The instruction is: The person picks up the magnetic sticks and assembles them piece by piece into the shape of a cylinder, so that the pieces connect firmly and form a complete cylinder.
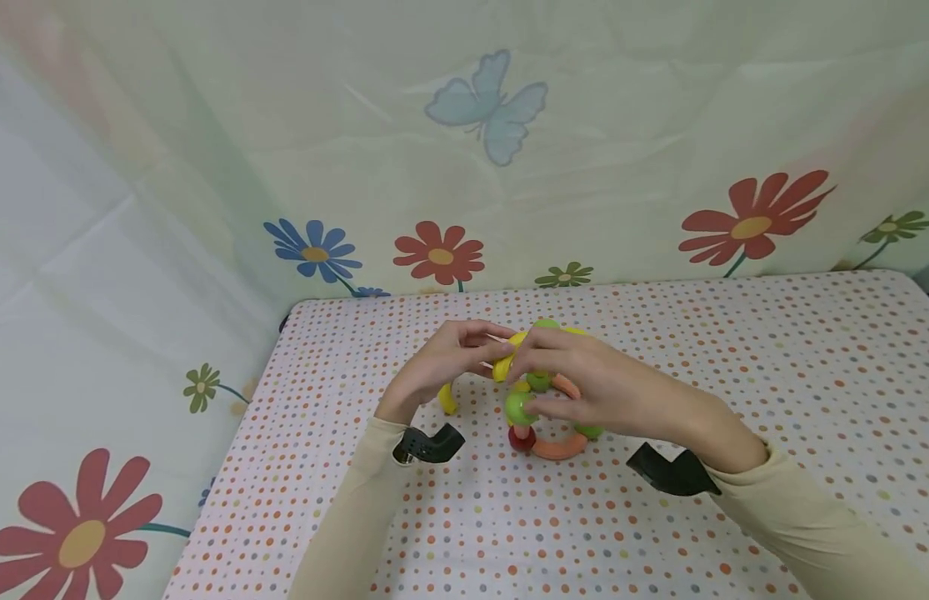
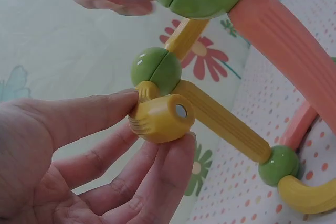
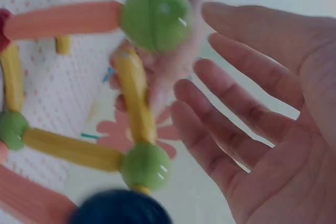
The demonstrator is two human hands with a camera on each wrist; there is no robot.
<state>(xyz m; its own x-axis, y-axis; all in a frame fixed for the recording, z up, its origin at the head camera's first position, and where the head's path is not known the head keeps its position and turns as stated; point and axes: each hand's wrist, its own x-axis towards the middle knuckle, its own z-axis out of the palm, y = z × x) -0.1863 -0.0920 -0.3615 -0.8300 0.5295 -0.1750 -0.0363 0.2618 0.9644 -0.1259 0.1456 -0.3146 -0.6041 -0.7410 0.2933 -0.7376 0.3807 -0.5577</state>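
Observation:
My left hand (image 1: 447,360) pinches a curved yellow rod (image 2: 161,119) between thumb and fingertips. A round magnet shows in the rod's near end, and its far end meets a green ball (image 2: 152,69) of a magnetic stick-and-ball frame. My right hand (image 1: 584,377) is beside the frame, fingers loosely extended and holding nothing in the right wrist view. Its thumb tip lies close to another green ball (image 3: 156,17), which tops an upright salmon rod (image 3: 63,20). A red ball (image 1: 521,438) and a curved salmon rod (image 1: 560,447) form part of the base.
A loose yellow piece (image 1: 447,400) lies on the dotted tablecloth (image 1: 464,517), left of the frame. Blurred in the foreground of the right wrist view is a dark blue round thing (image 3: 123,211). A flowered curtain (image 1: 621,150) hangs behind the table.

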